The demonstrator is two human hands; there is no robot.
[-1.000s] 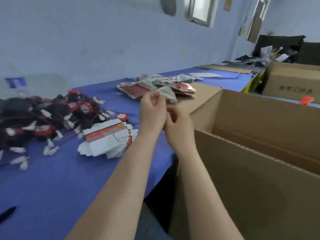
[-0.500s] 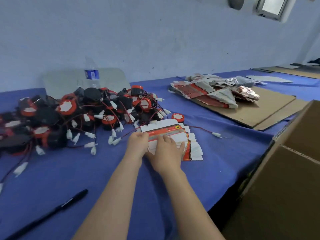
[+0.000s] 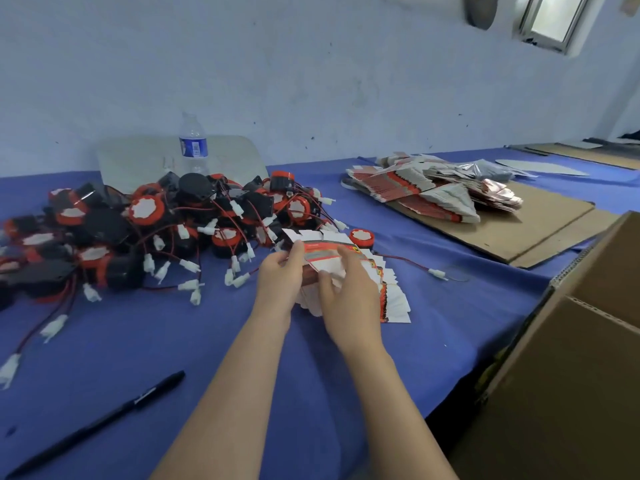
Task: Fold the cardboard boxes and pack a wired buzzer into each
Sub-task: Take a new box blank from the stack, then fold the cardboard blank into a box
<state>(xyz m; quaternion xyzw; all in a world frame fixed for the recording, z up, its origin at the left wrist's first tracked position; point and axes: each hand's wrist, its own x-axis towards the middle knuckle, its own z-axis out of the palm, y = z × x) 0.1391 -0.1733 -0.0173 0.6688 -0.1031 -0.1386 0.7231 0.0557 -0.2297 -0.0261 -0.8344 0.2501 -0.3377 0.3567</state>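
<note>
We noted a blue table (image 3: 138, 341) bearing a heap of black-and-red wired buzzers (image 3: 156, 223). Just right of the heap lay a fanned stack of flat boxes (image 3: 391, 299). Over it, the left hand (image 3: 280, 282) pinched and the right hand (image 3: 349, 296) grasped one white-and-red flat box (image 3: 329, 254), not yet folded.

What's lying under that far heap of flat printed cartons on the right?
The heap rests on a brown cardboard sheet, with the edge of a second sheet peeking out below it. Anything directly beneath the cartons is hidden.
</note>
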